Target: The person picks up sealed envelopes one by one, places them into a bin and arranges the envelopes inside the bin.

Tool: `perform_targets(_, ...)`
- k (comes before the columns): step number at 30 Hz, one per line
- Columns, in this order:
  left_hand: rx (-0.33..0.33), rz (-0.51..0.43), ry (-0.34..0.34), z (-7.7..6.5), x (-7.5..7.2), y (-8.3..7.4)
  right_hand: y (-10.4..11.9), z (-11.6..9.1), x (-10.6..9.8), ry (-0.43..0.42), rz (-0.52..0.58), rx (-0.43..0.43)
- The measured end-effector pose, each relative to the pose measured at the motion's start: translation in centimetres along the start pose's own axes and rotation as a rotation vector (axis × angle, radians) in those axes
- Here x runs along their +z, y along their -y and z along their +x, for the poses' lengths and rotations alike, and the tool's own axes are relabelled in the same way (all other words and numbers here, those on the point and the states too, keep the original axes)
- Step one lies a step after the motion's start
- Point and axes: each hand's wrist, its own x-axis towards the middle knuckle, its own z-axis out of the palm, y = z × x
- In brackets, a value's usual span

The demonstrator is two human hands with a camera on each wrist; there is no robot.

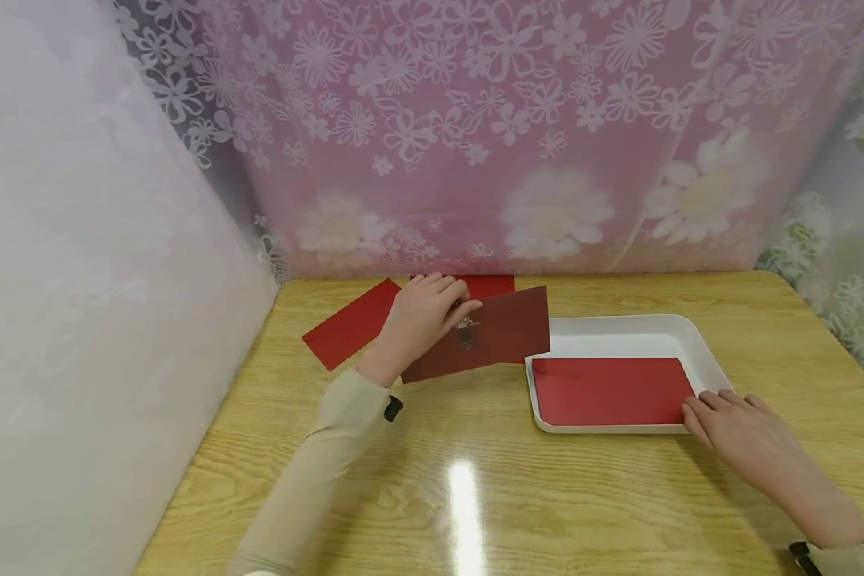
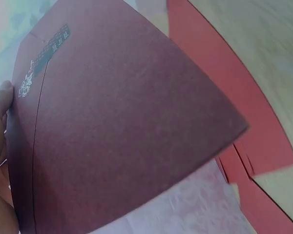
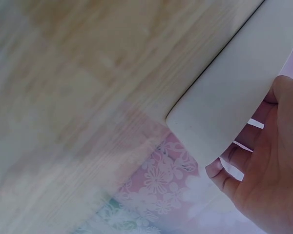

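My left hand [image 1: 428, 308] grips a dark red envelope [image 1: 511, 328] near its upper left part, holding it tilted above the table. A small pale emblem and dark printed strip show on it; the left wrist view shows its broad face [image 2: 122, 112] and flap line. On the right, my right hand [image 1: 745, 436] holds the front right corner of a white tray [image 1: 619, 326], its fingers bent over the rim. In the right wrist view the fingers [image 3: 237, 156] sit along the edge of the tray wall [image 3: 219, 107]. A red envelope [image 1: 612, 392] lies flat in the tray's front part.
One red envelope [image 1: 353, 324] lies aslant at the back left of the wooden table [image 1: 547, 504]. Another red envelope [image 1: 493, 286] shows behind the held one, partly hidden. A floral curtain [image 1: 475, 160] hangs along the table's back edge, and a pale sheet [image 1: 101, 280] stands at the left.
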Motion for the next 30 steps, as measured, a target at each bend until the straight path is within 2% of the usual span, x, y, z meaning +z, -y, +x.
perform_targets(4,0.027,-0.004,-0.004,1.7,0.5,-1.2,0.1,0.1,0.0,-0.004,-0.002,0.004)
perform_targets(10,0.036,-0.035,-0.019,4.1,2.1,-3.0,0.1,0.0,0.0,0.019,-0.027,-0.007)
perform_targets(17,0.055,-0.036,-0.012,6.5,3.8,-5.9,0.0,0.0,0.0,0.035,-0.018,-0.010)
perform_targets(25,0.097,-0.047,-0.001,8.3,5.3,-9.2,0.0,0.0,0.1,0.043,-0.008,0.012)
perform_targets(30,0.115,-0.065,0.073,8.8,6.9,-10.9,0.1,-0.1,0.1,0.033,0.007,0.046)
